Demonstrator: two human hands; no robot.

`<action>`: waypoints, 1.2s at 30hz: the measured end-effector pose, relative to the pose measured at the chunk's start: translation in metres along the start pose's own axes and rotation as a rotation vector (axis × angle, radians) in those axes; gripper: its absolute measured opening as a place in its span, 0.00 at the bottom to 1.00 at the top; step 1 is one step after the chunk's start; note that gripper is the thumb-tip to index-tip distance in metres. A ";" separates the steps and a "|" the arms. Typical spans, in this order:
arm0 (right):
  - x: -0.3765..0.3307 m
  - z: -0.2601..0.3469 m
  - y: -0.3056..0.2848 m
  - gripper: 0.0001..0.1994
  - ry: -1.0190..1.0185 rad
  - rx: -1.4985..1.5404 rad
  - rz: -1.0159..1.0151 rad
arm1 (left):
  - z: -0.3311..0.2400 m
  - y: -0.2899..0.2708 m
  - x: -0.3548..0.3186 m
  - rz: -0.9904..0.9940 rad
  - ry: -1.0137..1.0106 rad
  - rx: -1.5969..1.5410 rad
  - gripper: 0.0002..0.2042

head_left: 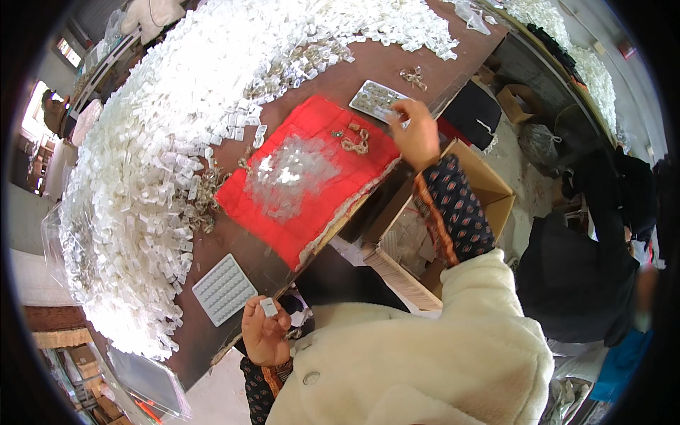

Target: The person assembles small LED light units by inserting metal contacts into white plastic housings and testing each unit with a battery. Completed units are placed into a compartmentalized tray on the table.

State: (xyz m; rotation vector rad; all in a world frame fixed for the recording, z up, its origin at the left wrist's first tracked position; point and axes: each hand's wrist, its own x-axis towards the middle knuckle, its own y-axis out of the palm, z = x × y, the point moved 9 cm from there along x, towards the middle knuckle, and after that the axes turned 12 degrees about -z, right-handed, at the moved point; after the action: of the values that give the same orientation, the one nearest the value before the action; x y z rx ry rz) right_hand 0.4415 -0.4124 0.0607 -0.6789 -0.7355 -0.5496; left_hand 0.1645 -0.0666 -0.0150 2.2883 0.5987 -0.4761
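Note:
My left hand [265, 334] is closed on a small white card [268, 307], held up between thumb and fingers near the table's front edge. Beside it lies a white plastic tray [224, 290] with rows of small hollows. My right hand [416, 134] reaches over the right end of another white tray [360, 105], which holds many small greyish pieces. Its fingers are pinched together; whatever they hold is too small to name. Between my hands a red padded cloth [290, 237] bears a spread of clear little plastic bags [287, 173] and a knotted beige string [355, 140].
A huge heap of small clear-and-white packets [142, 198] covers the far and left table. More string bundles [205, 191] lie at its edge. Below the table, an open cardboard box [489, 184] stands by my right arm. People in dark clothes [574, 276] are at the right.

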 end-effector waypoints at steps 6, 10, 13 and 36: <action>0.068 -0.128 0.004 0.16 0.083 -0.288 0.091 | 0.010 0.000 0.002 -0.032 -0.004 -0.017 0.10; 0.079 -0.167 0.039 0.22 0.092 -0.352 0.295 | 0.013 0.009 0.006 0.019 0.012 0.053 0.10; 0.082 -0.180 0.059 0.22 0.082 -0.388 0.396 | 0.014 0.006 0.008 -0.041 0.013 0.025 0.10; -0.030 0.032 0.064 0.10 -0.060 0.113 0.521 | 0.017 0.000 -0.002 -0.005 -0.008 0.051 0.10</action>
State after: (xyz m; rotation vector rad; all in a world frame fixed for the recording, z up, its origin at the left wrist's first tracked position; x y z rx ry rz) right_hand 0.4518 -0.3403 0.0324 -0.7491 -0.6078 -0.0113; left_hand 0.1599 -0.0794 -0.0251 2.3326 0.5942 -0.5082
